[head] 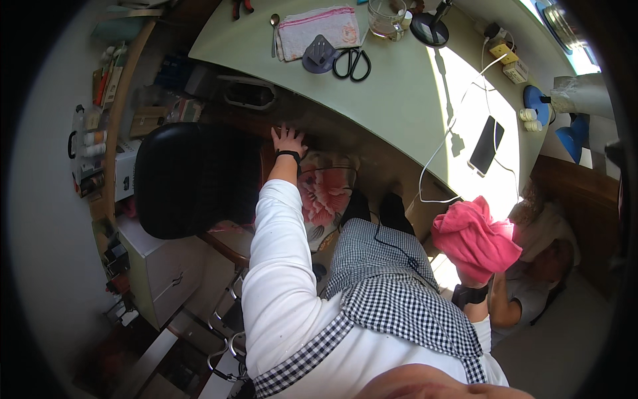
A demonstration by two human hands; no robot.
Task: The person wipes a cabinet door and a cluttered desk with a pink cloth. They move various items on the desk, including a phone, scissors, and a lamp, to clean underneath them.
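My left hand (290, 142) reaches forward with its fingers spread, a black band on the wrist. It is beside the black chair back (197, 179) and near a wooden chair part; whether it touches the wood I cannot tell. Close to it lies a flowered cushion or cloth (324, 192). My right hand is wrapped in or covered by a bunched pink cloth (476, 237), which hides the fingers, near the desk's front corner; the wrist has a black band. On the pale green desk (398, 109) lie black-handled scissors (352, 65), a folded towel (319, 30) and a spoon (274, 35).
A smartphone (487, 144) with white cables, a glass mug (386, 20) and a round black stand base (429, 30) are on the desk. Another person (536, 269) is close at the right. Crowded shelves (122, 95) and a white cabinet (164, 269) stand left.
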